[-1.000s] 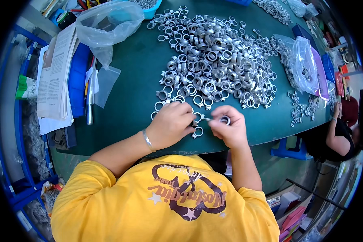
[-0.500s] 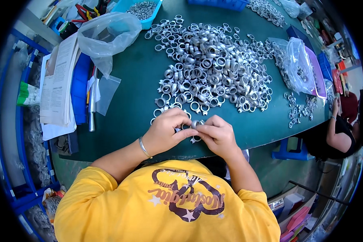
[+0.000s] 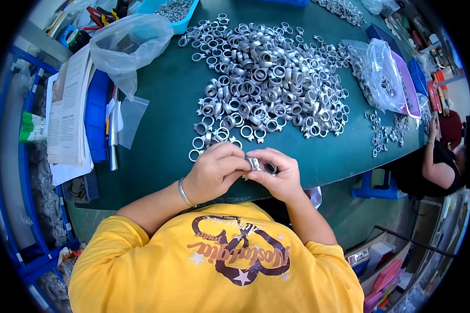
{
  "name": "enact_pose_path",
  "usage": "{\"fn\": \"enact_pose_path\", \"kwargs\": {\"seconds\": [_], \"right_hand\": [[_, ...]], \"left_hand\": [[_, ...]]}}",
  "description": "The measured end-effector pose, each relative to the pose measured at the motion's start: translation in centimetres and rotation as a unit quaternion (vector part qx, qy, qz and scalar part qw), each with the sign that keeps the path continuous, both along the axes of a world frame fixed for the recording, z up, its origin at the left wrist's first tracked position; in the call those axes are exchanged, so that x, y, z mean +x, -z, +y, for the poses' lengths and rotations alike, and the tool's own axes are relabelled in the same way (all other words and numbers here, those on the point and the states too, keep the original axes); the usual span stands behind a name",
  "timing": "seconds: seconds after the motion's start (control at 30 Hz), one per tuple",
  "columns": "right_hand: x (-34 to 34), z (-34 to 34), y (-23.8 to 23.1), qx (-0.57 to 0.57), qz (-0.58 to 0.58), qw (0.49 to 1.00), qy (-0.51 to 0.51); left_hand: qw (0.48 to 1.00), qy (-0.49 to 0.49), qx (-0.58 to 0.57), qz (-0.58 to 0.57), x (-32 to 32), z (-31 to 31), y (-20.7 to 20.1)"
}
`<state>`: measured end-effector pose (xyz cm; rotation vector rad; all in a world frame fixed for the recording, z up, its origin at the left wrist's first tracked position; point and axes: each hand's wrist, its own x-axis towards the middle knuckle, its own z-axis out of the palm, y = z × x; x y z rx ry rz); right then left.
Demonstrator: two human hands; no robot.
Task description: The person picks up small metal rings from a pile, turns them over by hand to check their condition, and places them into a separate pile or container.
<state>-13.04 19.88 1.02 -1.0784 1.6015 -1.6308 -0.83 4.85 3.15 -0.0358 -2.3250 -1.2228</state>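
My left hand (image 3: 214, 175) and my right hand (image 3: 278, 176) meet at the near edge of the green table. Between their fingertips is a silver-grey metal ring (image 3: 253, 163) with a small lug, pinched from both sides. A second, darker-looking metal ring (image 3: 270, 168) sits in the curl of my right hand's fingers. Just beyond my hands rises a large pile of similar metal rings (image 3: 277, 78), many with small lugs. A few loose rings (image 3: 198, 142) lie next to my left hand's knuckles.
Papers (image 3: 68, 109), a blue bin (image 3: 96, 117) and clear plastic bags (image 3: 133, 47) crowd the left side. A turquoise tray (image 3: 185, 21) of small parts stands at the far left. Rightward are a pink tray (image 3: 412, 99), small parts and a seated person (image 3: 438, 167); below is a blue stool (image 3: 378, 188).
The ring between my fingertips has turned to show its lugged side. A second ring now shows in my right hand. The view has shifted slightly.
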Motion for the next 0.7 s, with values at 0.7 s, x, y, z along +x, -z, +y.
{"fn": "enact_pose_path", "kwargs": {"seconds": [0.7], "right_hand": [[-0.9, 9.9, -0.4, 0.172, -0.025, 0.979, 0.108]], "left_hand": [[0.990, 0.040, 0.096, -0.091, -0.7, -0.8, 0.1]]}}
